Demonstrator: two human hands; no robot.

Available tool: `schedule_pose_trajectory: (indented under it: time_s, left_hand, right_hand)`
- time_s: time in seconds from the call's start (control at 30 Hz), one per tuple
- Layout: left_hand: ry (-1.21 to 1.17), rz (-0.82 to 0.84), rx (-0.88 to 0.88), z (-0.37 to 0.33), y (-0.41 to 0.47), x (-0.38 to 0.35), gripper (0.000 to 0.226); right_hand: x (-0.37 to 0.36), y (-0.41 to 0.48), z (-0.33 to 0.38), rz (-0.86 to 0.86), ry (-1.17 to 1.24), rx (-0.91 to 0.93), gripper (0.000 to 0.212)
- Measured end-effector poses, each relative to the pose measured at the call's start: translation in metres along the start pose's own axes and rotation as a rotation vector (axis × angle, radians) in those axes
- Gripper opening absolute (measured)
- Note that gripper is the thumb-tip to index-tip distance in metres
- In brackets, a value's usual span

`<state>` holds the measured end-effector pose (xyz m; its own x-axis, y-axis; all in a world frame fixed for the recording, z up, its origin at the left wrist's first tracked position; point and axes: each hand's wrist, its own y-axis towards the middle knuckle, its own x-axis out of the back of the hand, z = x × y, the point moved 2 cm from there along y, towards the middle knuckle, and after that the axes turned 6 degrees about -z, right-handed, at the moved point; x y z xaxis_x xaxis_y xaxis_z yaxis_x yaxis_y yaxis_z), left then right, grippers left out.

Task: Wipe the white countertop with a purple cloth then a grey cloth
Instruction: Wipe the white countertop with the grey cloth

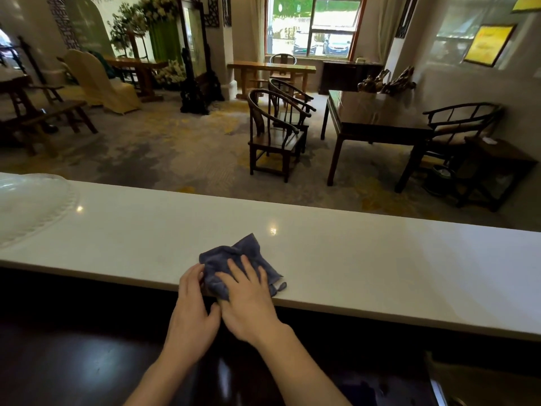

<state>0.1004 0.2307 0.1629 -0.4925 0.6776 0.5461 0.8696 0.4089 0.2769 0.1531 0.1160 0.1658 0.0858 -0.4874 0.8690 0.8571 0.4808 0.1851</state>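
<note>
Right hand point(248, 300): flat, palm down, fingers spread, pressing on the near half of the cloth point(238, 263). Not gripping; the fingers lie on top of the fabric. Left hand point(191, 306): just beside the right, thumbs close together, fingers curled over the cloth's left edge at the near rim of the countertop point(380, 259). Whether the left fingers pinch the fabric or only rest against it cannot be told.

Cloth: bluish-purple, crumpled, loosely folded, lying on the white countertop at its near edge, roughly mid-frame. One corner points away from the person; a paler underside shows at the right corner. Only this one cloth is in view.

Countertop: long, white, glossy, with two small light reflections. At its far left end, a clear domed cover point(29, 206).

Beyond the counter: carpeted room, dark round-backed chairs point(275, 133), a dark table point(377, 112), a window point(313, 24).
</note>
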Motion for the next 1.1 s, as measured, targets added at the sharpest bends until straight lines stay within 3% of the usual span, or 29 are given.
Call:
schedule_pose_trajectory:
  time_s: [0.23,0.37,0.53,0.67,0.77,0.93,1.1]
  left_hand:
    - [-0.040,-0.011,-0.072,0.003,-0.008,0.023,0.081]
    - [-0.243,0.057,0.046,0.000,-0.010,0.032,0.084]
    - [-0.617,0.249,0.242,-0.014,-0.013,0.028,0.045]
    - [-0.758,0.403,0.289,-0.024,-0.019,0.021,0.037]
    - [-0.695,0.381,0.228,-0.027,-0.025,0.016,0.040]
    - [-0.498,0.272,0.224,0.006,-0.053,0.003,0.022]
    - [-0.258,0.219,0.325,0.073,-0.090,-0.016,0.011]
  right_hand:
    - [0.038,-0.020,0.002,0.147,0.388,-0.032,0.031]
    - [0.065,-0.038,-0.008,0.157,0.672,-0.166,0.024]
    - [0.078,-0.051,-0.016,0.101,1.056,-0.280,0.028]
    - [0.083,-0.064,-0.021,0.148,1.301,-0.366,0.031]
    - [0.084,-0.077,-0.026,0.057,1.142,-0.392,0.029]
    - [0.045,-0.105,-0.037,-0.038,0.945,-0.496,0.019]
    - [-0.029,-0.136,-0.055,0.006,0.851,-0.640,0.035]
